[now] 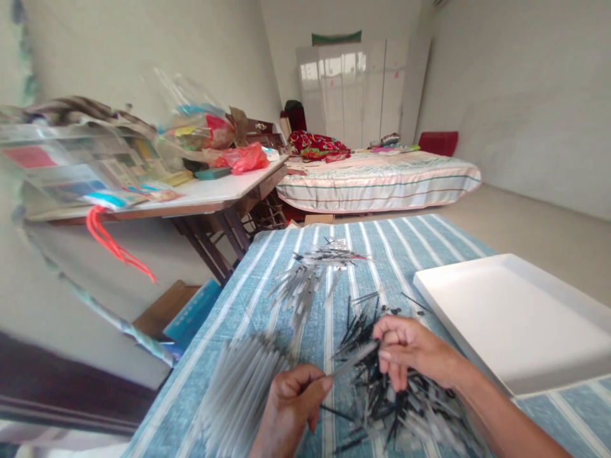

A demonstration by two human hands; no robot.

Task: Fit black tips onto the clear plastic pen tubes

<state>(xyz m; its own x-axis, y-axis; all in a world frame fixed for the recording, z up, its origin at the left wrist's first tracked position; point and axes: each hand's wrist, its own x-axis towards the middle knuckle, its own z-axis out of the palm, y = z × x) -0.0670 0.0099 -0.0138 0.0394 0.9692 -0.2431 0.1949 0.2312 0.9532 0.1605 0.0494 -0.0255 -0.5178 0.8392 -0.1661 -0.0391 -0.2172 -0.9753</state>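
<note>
My left hand (291, 401) and my right hand (410, 356) both pinch one thin clear pen tube (354, 359), one at each end, low over the blue striped tablecloth (248, 305). Under my right hand lies a heap of black refills and pen parts (382, 394). A blurred bundle of clear tubes (238, 388) lies left of my left hand. Further back is another scatter of clear tubes (305, 280).
A shallow white tray (515, 318) sits to the right on the cloth. A cluttered white table (200, 191) with plastic bags stands at the left. A bed (382, 178) and white wardrobe (358, 89) are at the back.
</note>
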